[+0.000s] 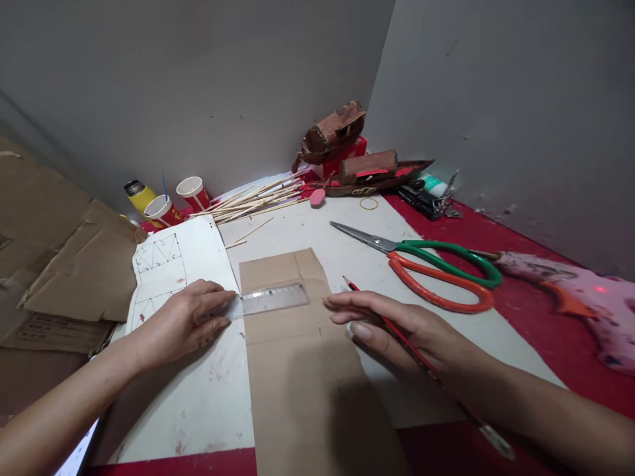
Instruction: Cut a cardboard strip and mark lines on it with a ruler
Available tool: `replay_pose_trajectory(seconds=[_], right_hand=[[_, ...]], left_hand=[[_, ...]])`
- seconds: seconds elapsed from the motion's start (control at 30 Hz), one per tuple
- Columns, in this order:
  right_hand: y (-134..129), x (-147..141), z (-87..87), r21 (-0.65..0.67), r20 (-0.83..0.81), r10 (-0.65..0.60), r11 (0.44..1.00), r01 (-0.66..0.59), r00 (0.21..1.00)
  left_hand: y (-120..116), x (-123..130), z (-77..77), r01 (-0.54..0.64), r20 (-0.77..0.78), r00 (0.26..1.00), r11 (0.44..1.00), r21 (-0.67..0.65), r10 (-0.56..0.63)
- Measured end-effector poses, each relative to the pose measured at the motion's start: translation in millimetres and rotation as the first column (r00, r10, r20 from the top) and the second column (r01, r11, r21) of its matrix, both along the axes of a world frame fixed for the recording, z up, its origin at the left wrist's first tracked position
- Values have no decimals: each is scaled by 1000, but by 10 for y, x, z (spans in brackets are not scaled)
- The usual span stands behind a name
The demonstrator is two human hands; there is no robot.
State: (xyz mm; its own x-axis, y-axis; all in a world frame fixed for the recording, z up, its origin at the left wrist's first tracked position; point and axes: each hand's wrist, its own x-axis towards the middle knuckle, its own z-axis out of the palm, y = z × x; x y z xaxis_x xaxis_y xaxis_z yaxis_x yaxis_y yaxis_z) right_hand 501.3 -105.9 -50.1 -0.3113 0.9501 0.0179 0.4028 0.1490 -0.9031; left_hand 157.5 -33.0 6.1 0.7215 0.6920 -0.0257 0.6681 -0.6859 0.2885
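A long strip of brown cardboard (pixel 282 357) lies in front of me, with faint lines drawn across it. Across its upper part rests a clear ruler (pixel 275 299). The ruler's left end is pinched between the thumb and fingers of my left hand (pixel 198 317). My right hand (pixel 391 327) is at the cardboard's right edge, holding a red and black pencil (pixel 409 347) between thumb and fingers. The pencil's sharpened tip points up and away, off the cardboard. Under my left hand lies white paper with a drawn truss pattern (pixel 157 254).
Scissors with green and orange handles (pixel 439 264) lie open at the right, beside a pink glue gun (pixel 580 291). Thin sticks (pixel 258 201), paper cups (pixel 193 193), a yellow bottle (pixel 141 197) and two brown model boats (pixel 370 168) stand behind. Folded cardboard (pixel 74 264) is at the left.
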Motion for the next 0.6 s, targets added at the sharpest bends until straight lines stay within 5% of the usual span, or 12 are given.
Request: replay_pose_trajectory(seconds=[0.3,0.6], right_hand=[[-17,-3,12,-20,-14,-3,1000,3,1000],[-13,3,12,0,-10,-11,1000,11,1000]], left_hand=[[359,1,-37,-39,16,999,999,15,39],[454,50,-3,-6,-13,1000,1000,-25,6]])
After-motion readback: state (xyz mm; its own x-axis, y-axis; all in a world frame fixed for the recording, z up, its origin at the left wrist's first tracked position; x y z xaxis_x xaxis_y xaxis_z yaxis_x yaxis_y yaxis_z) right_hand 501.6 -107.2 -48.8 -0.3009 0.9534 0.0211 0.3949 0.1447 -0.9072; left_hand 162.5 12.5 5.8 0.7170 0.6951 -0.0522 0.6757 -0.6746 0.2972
